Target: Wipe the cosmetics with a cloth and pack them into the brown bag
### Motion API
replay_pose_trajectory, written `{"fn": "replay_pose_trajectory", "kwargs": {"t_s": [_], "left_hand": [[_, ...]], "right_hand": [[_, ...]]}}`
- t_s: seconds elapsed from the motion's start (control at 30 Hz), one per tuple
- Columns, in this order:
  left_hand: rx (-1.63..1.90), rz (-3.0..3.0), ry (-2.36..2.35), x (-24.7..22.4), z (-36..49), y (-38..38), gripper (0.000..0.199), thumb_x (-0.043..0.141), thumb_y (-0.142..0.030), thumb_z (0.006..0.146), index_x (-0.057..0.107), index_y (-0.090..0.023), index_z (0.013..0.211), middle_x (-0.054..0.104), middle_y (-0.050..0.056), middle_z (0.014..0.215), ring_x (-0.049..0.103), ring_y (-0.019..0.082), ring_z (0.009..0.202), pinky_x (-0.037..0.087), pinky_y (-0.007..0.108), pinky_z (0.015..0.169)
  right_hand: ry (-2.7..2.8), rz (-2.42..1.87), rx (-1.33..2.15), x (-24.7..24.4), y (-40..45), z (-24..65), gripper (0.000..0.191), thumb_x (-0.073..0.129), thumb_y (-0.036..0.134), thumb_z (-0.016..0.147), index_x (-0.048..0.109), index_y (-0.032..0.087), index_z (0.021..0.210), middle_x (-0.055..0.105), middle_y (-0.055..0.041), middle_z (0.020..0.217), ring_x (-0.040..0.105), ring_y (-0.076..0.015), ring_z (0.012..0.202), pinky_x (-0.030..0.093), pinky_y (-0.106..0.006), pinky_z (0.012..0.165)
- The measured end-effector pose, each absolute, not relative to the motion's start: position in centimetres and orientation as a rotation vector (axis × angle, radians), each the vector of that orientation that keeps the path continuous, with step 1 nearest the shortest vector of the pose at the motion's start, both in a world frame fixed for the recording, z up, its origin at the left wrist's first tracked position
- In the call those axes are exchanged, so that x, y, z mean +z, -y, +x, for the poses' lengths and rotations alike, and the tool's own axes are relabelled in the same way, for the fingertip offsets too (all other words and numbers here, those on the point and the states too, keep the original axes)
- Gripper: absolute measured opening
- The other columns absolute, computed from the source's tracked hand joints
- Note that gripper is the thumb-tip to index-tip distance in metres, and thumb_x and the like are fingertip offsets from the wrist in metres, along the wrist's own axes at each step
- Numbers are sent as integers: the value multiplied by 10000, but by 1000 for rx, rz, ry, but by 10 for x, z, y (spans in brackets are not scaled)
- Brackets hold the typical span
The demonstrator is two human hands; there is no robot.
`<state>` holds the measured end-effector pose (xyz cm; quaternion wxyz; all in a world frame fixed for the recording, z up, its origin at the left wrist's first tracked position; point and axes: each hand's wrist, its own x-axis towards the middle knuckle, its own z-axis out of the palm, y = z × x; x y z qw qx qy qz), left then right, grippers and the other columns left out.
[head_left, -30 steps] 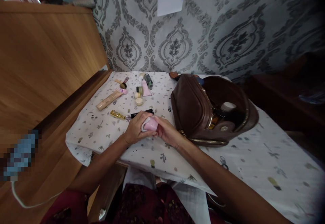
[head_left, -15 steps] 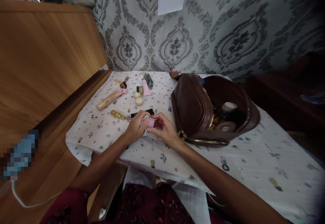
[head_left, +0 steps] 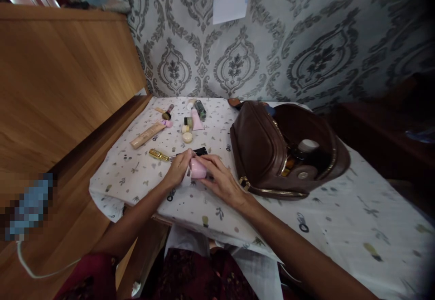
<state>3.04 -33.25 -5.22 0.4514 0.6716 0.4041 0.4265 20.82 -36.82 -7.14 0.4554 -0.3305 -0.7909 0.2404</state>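
A small pink container (head_left: pixel 198 167), rounded and jar-like, is between my two hands above the front middle of the table. My right hand (head_left: pixel 222 180) grips it from the right, fingers over its top and thumb underneath. On the other side my left hand (head_left: pixel 178 169) is closed, holding a thin white cloth (head_left: pixel 187 177) against the container. Most of the cloth is hidden by my fingers. Just behind my hands lie a gold lipstick tube (head_left: pixel 158 154) and a black tube (head_left: pixel 200 152), partly covered.
A brown leather bag (head_left: pixel 258 150) stands unzipped to the right, with a white-capped bottle (head_left: pixel 308 145) inside. At the back left lie a beige tube (head_left: pixel 147 136), a makeup brush (head_left: pixel 166 115), a pink tube (head_left: pixel 196 120), a dark green bottle (head_left: pixel 200 109) and a small cream jar (head_left: pixel 187 137).
The pink container has moved slightly left and down, turning so more of it shows. My right hand has closed further around it, and less of the white cloth is visible.
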Motion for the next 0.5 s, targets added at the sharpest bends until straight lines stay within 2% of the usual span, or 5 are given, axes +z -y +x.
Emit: {"fn": "replay_pose_trajectory", "kwargs": {"t_s": [0.13, 0.27, 0.33, 0.5], "left_hand": [[1103, 1642, -1067, -52, 28, 331, 551, 411, -688, 910, 529, -187, 710, 481, -24, 618, 428, 133, 581, 342, 259, 564], [1297, 1640, -1182, -49, 29, 326, 452, 440, -614, 935, 554, -196, 806, 486, -29, 635, 455, 138, 599, 361, 254, 589], [1393, 1619, -1230, -47, 32, 324, 397, 442, -582, 948, 532, -208, 855, 500, -34, 648, 474, 141, 611, 379, 252, 614], [1496, 1574, -1182, -48, 43, 326, 380, 384, -582, 974, 489, -224, 903, 548, -7, 798, 542, 156, 764, 448, 275, 772]], "right_hand": [[1710, -841, 849, -73, 366, 202, 531, 776, 347, 787, 600, 271, 1282, 554, -90, 1206, 548, -267, 1170, 484, -435, 1012], [1314, -825, 1325, -71, 362, 199, 555, 860, 407, 662, 595, 253, 1125, 608, -55, 1145, 625, -224, 1012, 534, -384, 902], [1182, -778, 1477, -67, 362, 198, 540, 864, 435, 643, 600, 244, 1073, 640, -51, 1134, 638, -215, 985, 529, -370, 902], [1087, -674, 1631, -62, 362, 196, 630, 869, 429, 634, 608, 263, 1184, 663, -64, 1207, 628, -234, 1080, 497, -372, 966]]}}
